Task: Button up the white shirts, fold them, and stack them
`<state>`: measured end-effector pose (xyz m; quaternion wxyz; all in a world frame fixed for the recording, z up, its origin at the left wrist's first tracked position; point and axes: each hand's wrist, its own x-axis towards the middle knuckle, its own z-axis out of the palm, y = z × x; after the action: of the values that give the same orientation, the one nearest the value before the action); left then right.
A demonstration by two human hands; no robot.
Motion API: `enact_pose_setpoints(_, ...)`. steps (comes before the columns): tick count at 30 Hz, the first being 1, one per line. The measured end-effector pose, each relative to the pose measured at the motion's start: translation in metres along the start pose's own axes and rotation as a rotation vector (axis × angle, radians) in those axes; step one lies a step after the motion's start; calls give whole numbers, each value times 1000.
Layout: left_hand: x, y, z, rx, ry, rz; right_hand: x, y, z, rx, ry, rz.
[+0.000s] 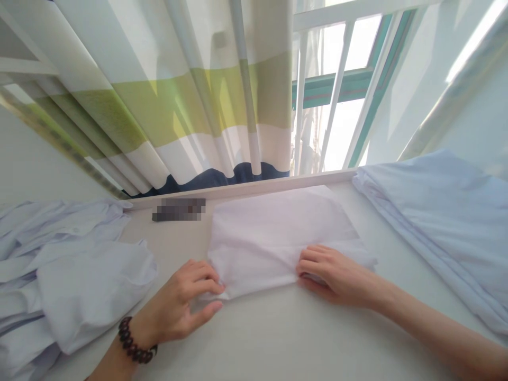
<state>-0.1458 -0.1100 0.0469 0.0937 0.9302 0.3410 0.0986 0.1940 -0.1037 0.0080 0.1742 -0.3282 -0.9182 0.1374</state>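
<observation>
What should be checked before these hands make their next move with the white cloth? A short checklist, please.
1. Left-hand grip at the white cloth's near left corner: ok, fingertips there.
2. Right-hand grip on the near edge: ok; whether it pinches the fabric: cannot tell.
3. White cloth smooth: not ok, creases show.
4. Clear of the rumpled pile on the left: ok, a gap shows.
5. Clear of the pale blue fabric on the right: ok, apart.
6. Dark pixelated item off the cloth: ok, beside it.
</observation>
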Motion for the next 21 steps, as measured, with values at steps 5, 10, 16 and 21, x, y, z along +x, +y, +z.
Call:
enact_pose_setpoints(5, 57, 10, -8, 135, 25, -234, 32, -3, -17, 14, 117, 259)
enact_pose_setpoints(10, 151, -9, 12, 320, 114, -527, 100, 26, -13, -191, 317, 530)
enact_pose_setpoints(16, 162, -48, 50, 349, 174, -607, 108, 79, 12, -292, 233, 688)
enact_pose_setpoints(21, 136, -67, 58, 309, 110, -709, 77, 108, 5, -333, 200, 846)
